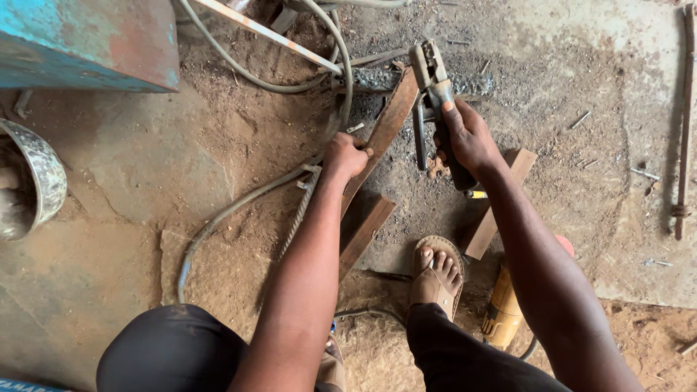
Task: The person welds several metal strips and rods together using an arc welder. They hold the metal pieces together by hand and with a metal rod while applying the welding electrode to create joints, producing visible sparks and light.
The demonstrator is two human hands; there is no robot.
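My left hand grips a rusty angle-iron bar that lies slanted on the dirt floor. My right hand is closed around the black handle of a welding electrode holder, whose jaws point away from me at the bar's far end. That far end rests against a grey, slag-covered piece of metal. A second rusty bar lies under the first one, near my sandalled foot.
Grey cables curl across the sand on the left. A blue rusted metal box stands at top left, a round pan at far left. A yellow power tool lies by my right leg. A long rod lies at right.
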